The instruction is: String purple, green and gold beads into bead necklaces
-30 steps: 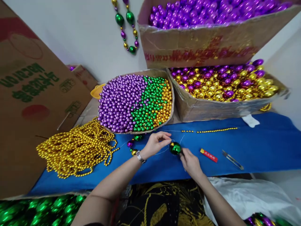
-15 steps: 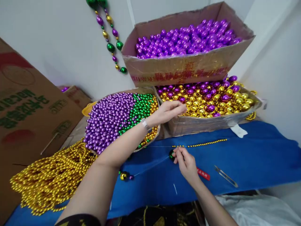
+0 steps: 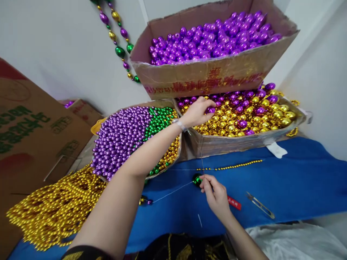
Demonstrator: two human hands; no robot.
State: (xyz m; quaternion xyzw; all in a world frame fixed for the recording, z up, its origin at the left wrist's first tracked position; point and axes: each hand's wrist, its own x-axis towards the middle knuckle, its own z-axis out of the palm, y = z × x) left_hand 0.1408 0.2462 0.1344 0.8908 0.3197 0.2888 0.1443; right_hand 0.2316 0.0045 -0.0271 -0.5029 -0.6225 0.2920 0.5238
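My left hand (image 3: pixel 199 111) reaches into the box of gold and purple beads, its thumb and curled fingers closed around a shiny purple bead (image 3: pixel 210 109). Over the blue cloth, my right hand (image 3: pixel 215 193) pinches a thin upright needle (image 3: pixel 202 164). Right by those fingertips is a large green bead (image 3: pixel 196 179). From it a pale thread (image 3: pixel 173 190) runs left to a small purple bead (image 3: pixel 150 202) and a gold bead (image 3: pixel 142 200), partly hidden by my left forearm. A strand of small gold beads (image 3: pixel 238 165) lies beyond my right hand.
A carton of purple beads (image 3: pixel 217 77) sits above the gold-bead box (image 3: pixel 225 144). Left are a container of small mixed beads (image 3: pixel 121 141), heaped gold strands (image 3: pixel 59 202) and a big carton (image 3: pixel 35 144). Thread snips (image 3: pixel 260 204) and a red label (image 3: pixel 234 203) lie on the cloth (image 3: pixel 303 180).
My left hand has moved up and further into the gold-bead box, and its fingers have curled around a purple bead. My right hand stays nearly in place; the needle now stands out more clearly.
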